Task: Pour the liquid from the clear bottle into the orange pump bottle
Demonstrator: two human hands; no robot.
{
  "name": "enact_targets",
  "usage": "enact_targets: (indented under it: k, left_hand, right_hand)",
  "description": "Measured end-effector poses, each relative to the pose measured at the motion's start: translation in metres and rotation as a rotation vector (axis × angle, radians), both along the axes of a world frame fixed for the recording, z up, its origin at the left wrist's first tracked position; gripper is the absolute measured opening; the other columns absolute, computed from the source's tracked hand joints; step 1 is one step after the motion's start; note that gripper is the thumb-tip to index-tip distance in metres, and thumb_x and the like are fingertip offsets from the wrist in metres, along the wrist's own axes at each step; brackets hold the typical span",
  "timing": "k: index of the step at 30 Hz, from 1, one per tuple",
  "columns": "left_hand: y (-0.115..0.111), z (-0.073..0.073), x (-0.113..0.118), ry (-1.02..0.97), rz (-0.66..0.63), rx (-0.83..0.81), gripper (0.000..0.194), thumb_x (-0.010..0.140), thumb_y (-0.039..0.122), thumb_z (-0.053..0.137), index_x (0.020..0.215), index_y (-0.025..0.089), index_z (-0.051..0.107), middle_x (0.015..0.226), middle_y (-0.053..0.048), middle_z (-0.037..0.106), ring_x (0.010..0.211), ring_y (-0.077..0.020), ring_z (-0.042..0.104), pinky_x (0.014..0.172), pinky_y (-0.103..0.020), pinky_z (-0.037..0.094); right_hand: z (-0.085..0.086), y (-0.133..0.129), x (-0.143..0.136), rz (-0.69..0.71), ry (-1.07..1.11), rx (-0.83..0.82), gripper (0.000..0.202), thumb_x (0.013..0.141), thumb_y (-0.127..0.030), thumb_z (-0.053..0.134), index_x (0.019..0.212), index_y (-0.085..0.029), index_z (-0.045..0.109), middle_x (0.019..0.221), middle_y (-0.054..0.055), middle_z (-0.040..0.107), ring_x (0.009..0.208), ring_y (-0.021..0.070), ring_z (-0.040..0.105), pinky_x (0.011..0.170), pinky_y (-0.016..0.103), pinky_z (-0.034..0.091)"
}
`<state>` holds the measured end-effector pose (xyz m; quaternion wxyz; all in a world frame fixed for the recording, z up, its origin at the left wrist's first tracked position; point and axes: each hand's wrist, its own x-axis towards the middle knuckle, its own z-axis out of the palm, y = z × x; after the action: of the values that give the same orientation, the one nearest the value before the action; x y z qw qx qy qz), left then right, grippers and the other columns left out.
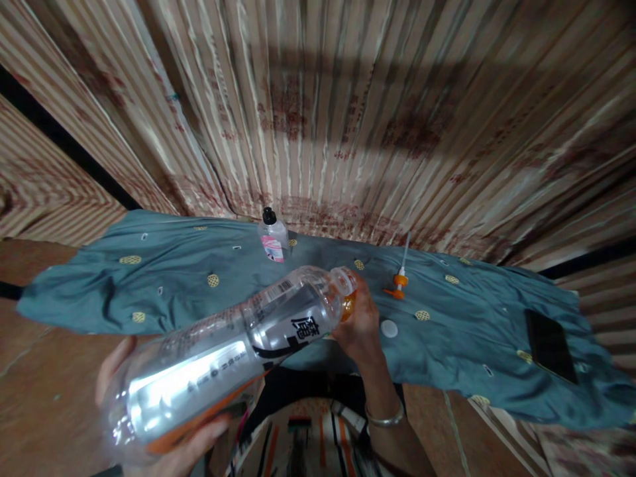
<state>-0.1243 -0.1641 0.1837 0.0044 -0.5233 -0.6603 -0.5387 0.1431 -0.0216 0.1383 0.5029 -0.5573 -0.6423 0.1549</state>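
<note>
My left hand [189,445] is wrapped round the lower part of a large clear plastic bottle [238,344] with a silver label. The bottle lies tilted across my view, its uncapped mouth [344,281] pointing right. At that mouth, my right hand [362,324] is closed round an orange container [348,306], mostly hidden by my fingers and the bottle. Whether the two touch I cannot tell. Just right of my right hand, a white round cap [389,328] lies on the cloth. Behind it is an orange pump top [399,283] with a long clear tube.
A grey-green cloth with pineapple prints [199,248] covers the table. A small clear bottle [273,240] with a black cap and pink label stands at the back. A dark phone or tablet [550,346] lies far right. Striped curtains [342,119] hang close behind.
</note>
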Motion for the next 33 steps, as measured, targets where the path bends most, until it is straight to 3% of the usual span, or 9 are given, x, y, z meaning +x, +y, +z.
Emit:
enact_targets:
  k: [4, 11, 16, 20, 22, 26, 30, 33]
  left_hand:
    - [0.005, -0.002, -0.005, 0.012, -0.029, 0.073, 0.129, 0.051, 0.063, 0.102, 0.171, 0.051, 0.054, 0.138, -0.004, 0.067, 0.117, -0.0417, 0.068, 0.12, -0.081, 0.054]
    - [0.004, 0.006, 0.002, -0.031, 0.012, 0.04, 0.114, 0.061, 0.065, 0.096, 0.167, 0.061, 0.053, 0.141, -0.003, 0.066, 0.118, -0.0436, 0.066, 0.118, -0.083, 0.055]
    - [0.005, 0.002, 0.0, -0.014, -0.001, 0.027, 0.12, 0.058, 0.061, 0.1, 0.168, 0.057, 0.053, 0.144, -0.004, 0.066, 0.122, -0.0432, 0.067, 0.121, -0.081, 0.054]
    - [0.001, -0.004, -0.003, -0.06, 0.044, -0.058, 0.128, 0.053, 0.065, 0.1, 0.169, 0.043, 0.05, 0.158, -0.011, 0.06, 0.14, -0.0527, 0.063, 0.126, -0.083, 0.048]
    - [-0.002, -0.004, -0.002, -0.073, 0.046, -0.09, 0.12, 0.062, 0.063, 0.097, 0.169, 0.039, 0.048, 0.164, -0.014, 0.057, 0.148, -0.054, 0.059, 0.13, -0.082, 0.044]
    - [-0.005, 0.0, -0.001, -0.044, 0.032, -0.129, 0.1, 0.081, 0.053, 0.088, 0.17, 0.038, 0.045, 0.169, -0.014, 0.053, 0.156, -0.0479, 0.056, 0.136, -0.075, 0.041]
    - [-0.003, -0.002, -0.009, -0.036, 0.031, -0.111, 0.104, 0.072, 0.057, 0.094, 0.166, 0.037, 0.051, 0.163, -0.014, 0.058, 0.149, -0.0487, 0.061, 0.134, -0.077, 0.044]
    - [0.0, -0.008, -0.014, -0.084, 0.067, -0.085, 0.117, 0.054, 0.064, 0.101, 0.159, 0.036, 0.059, 0.156, -0.014, 0.063, 0.144, -0.0519, 0.063, 0.13, -0.079, 0.046]
  right_hand:
    - [0.0, 0.001, -0.001, -0.007, 0.004, 0.033, 0.071, 0.08, -0.034, 0.081, 0.147, -0.019, 0.063, 0.133, 0.019, 0.083, 0.12, 0.0381, 0.084, 0.107, 0.056, 0.072]
    - [0.003, 0.001, -0.003, -0.004, -0.001, 0.05, 0.065, 0.086, -0.036, 0.077, 0.147, -0.021, 0.063, 0.131, 0.017, 0.084, 0.118, 0.0363, 0.084, 0.106, 0.055, 0.072]
    - [0.003, 0.001, -0.002, -0.002, 0.002, 0.031, 0.067, 0.085, -0.038, 0.079, 0.148, -0.021, 0.062, 0.133, 0.017, 0.083, 0.12, 0.0375, 0.084, 0.108, 0.057, 0.071]
    - [0.003, 0.001, -0.001, -0.008, 0.001, 0.033, 0.066, 0.087, -0.04, 0.078, 0.148, -0.021, 0.062, 0.135, 0.017, 0.083, 0.121, 0.0369, 0.084, 0.108, 0.056, 0.071]
    - [0.002, 0.001, -0.001, -0.002, 0.002, 0.03, 0.066, 0.089, -0.04, 0.077, 0.15, -0.02, 0.061, 0.136, 0.018, 0.082, 0.122, 0.0368, 0.084, 0.108, 0.056, 0.071]
    - [0.001, 0.0, 0.001, 0.0, -0.006, -0.008, 0.073, 0.086, -0.037, 0.08, 0.154, -0.021, 0.059, 0.143, 0.019, 0.08, 0.128, 0.0386, 0.082, 0.113, 0.059, 0.069]
    - [0.0, -0.003, 0.002, -0.004, 0.013, -0.036, 0.085, 0.085, -0.038, 0.082, 0.163, -0.021, 0.053, 0.145, 0.018, 0.08, 0.13, 0.0389, 0.082, 0.115, 0.06, 0.068]
    - [0.001, -0.005, 0.002, 0.001, 0.043, -0.048, 0.096, 0.087, -0.045, 0.086, 0.17, -0.021, 0.045, 0.15, 0.019, 0.078, 0.132, 0.0391, 0.082, 0.115, 0.06, 0.068]
